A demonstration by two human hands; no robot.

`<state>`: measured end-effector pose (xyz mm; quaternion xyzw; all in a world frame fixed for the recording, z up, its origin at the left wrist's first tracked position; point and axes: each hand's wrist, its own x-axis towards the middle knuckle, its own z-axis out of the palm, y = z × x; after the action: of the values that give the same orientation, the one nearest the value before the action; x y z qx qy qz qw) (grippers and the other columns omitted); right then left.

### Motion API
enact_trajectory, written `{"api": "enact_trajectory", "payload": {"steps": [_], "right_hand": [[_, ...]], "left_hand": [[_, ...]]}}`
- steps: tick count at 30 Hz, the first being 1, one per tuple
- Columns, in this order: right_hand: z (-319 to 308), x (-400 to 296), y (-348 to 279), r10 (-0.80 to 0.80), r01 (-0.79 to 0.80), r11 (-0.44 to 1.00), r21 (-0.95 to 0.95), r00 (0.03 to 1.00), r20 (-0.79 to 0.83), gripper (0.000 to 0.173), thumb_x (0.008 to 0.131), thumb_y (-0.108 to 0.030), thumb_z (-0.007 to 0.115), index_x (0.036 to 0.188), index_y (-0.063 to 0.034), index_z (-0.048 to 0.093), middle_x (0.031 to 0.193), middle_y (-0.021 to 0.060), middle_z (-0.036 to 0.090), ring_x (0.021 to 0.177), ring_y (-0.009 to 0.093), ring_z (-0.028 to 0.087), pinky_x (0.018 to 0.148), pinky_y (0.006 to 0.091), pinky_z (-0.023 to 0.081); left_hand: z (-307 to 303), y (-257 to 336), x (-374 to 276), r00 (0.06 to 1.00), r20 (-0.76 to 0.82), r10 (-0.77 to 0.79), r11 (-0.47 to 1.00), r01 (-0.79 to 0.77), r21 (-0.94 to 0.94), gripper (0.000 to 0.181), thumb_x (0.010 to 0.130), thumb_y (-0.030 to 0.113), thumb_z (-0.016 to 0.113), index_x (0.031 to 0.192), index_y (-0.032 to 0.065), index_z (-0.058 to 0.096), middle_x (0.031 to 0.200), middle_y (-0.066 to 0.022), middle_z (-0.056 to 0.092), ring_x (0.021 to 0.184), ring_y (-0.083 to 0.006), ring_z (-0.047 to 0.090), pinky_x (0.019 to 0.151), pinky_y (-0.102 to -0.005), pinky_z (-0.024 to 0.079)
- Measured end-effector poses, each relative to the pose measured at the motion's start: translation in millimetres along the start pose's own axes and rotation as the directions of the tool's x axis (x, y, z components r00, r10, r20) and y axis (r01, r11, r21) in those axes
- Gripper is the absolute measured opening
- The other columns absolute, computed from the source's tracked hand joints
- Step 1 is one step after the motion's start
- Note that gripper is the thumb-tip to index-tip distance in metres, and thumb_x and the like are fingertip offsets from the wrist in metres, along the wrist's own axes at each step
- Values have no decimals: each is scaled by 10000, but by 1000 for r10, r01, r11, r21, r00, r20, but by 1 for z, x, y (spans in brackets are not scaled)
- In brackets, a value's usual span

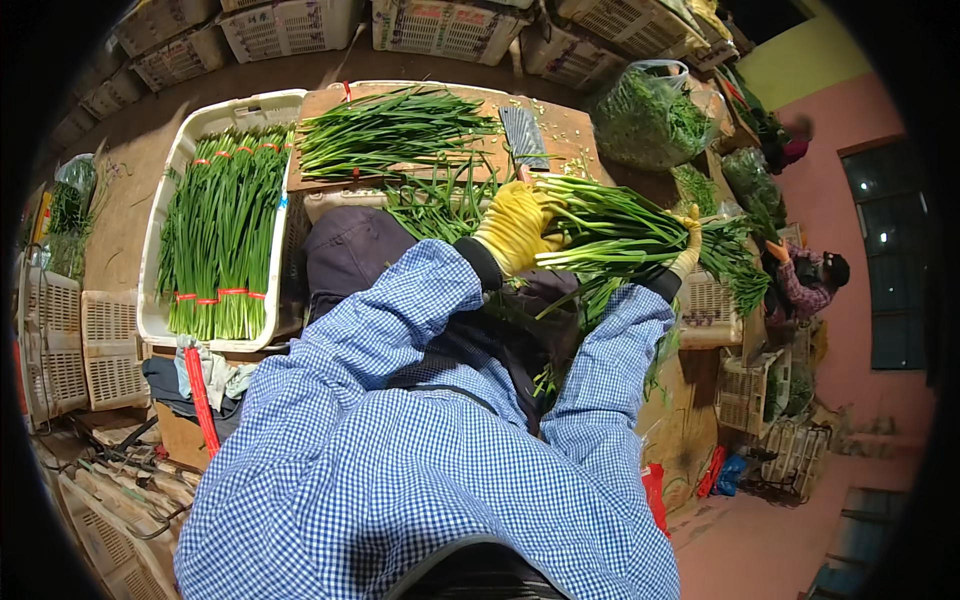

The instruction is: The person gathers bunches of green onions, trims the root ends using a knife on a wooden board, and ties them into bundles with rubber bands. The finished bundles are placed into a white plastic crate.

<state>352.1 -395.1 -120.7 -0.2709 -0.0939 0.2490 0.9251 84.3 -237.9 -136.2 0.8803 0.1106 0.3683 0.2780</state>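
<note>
My left hand (517, 227), in a yellow glove, grips the pale stem ends of a loose bunch of long green leafy vegetables (619, 217), which look like garlic chives. My right hand (688, 241), gloved too, is closed around the bunch nearer its leafy ends. Beyond them a cleaver (523, 136) lies on a wooden board (577, 124), its handle close to my left glove. A pile of the same greens (397, 127) covers the board's left part, with red ties near it. More loose greens (442, 202) lie below the board and over my lap.
At the left, a white plastic crate (154, 247) holds several bundles bound with red ties. Perforated crates (289, 31) line the far side. Bagged greens (652, 116) stand at the upper right. A co-worker (806, 281) sits at the far right. Red ties (199, 397) hang beside my left sleeve.
</note>
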Motion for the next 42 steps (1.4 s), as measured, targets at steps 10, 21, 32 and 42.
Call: {"api": "enact_trajectory", "payload": {"steps": [10,21,32,42], "right_hand": [[-20,7,-14,-59,54,997,-55,994,-97,239,799,-201,686,1019,-107,679,814,51,668,722,214,629,752,414,549],[-13,8,-36,-76,46,984,-171,981,-178,211,806,-277,665,943,-117,678,869,79,676,753,252,645,685,468,570],[-3,13,-36,-92,37,975,-221,966,-242,287,775,-314,686,943,-82,673,909,114,671,778,292,641,689,485,559],[2,13,-34,-33,-3,984,-177,978,-205,210,776,-281,685,871,-93,678,891,106,683,752,289,648,671,472,566]], "left_hand": [[-15,-12,8,910,43,-413,513,271,-814,190,951,106,483,909,-4,632,868,-66,658,819,-135,618,743,-258,507],[-8,-45,-17,944,212,-254,639,328,-696,409,849,113,638,1236,45,526,1100,-67,579,1030,-139,547,892,-282,459],[-15,-42,5,796,139,-590,518,504,-691,120,881,100,552,912,42,652,788,-42,652,611,-110,582,515,-236,483],[-2,-33,-9,929,212,-304,833,367,-413,514,823,229,680,1280,93,488,1033,-140,607,922,-251,609,803,-329,494]]}}
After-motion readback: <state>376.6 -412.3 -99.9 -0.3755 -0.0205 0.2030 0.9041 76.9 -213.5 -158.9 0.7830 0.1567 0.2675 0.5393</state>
